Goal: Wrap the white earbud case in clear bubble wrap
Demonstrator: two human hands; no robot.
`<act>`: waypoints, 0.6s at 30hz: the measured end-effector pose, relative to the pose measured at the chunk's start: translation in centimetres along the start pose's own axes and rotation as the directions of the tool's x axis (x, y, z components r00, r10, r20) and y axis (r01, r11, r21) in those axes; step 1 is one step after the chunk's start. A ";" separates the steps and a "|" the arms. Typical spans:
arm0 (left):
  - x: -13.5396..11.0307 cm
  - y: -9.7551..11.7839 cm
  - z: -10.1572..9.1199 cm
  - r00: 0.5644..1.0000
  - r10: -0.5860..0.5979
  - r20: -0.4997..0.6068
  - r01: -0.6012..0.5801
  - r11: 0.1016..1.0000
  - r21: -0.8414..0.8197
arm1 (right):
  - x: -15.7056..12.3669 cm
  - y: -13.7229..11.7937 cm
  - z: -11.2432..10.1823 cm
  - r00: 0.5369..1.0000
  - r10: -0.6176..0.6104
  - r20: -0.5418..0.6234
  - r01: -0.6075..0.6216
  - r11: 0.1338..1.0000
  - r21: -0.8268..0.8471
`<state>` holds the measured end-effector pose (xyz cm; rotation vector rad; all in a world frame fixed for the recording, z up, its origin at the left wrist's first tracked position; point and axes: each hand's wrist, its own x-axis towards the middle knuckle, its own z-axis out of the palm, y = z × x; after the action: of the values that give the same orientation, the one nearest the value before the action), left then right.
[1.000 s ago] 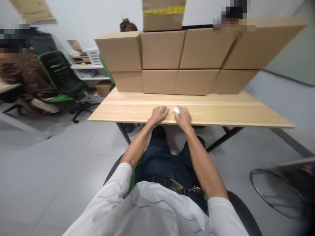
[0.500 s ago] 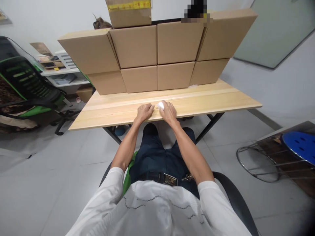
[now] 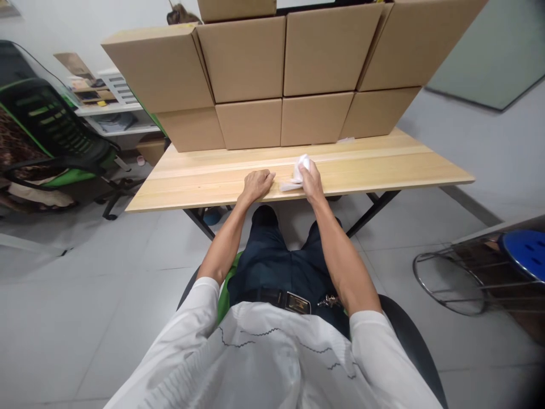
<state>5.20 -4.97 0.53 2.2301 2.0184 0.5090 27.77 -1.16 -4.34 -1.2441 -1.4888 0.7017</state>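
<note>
My right hand (image 3: 312, 180) is closed on a crumpled white tissue (image 3: 302, 165) over the front part of the wooden table (image 3: 204, 184). Part of the tissue bunches up above the thumb, and a loose flap hangs to the left, close to the tabletop. To the left of it, my left hand (image 3: 259, 183) rests on the table near the front edge, its fingers curled in. Nothing shows in it, though the palm is turned down. A narrow gap separates the left hand from the tissue's flap.
Cardboard boxes (image 3: 248, 122) stand stacked in two rows along the table's far side, with another on top. A black and green office chair (image 3: 51, 130) and a white shelf (image 3: 123, 130) are at left. A blue-topped stool (image 3: 525, 253) stands at right.
My right hand has moved right, away from the left hand, and more of the white tissue now shows. The left hand stays on the table. The view has tilted down slightly.
</note>
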 end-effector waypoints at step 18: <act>1.5 -0.5 3.0 0.960 0.263 -0.098 -0.281 0.904 -0.323 | 1.2 2.8 0.4 0.998 -0.054 -0.035 0.061 0.966 0.250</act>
<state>5.70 -2.97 -2.17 2.3054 1.5011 0.8721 28.43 0.89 -6.56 -1.0103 -1.3606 0.8037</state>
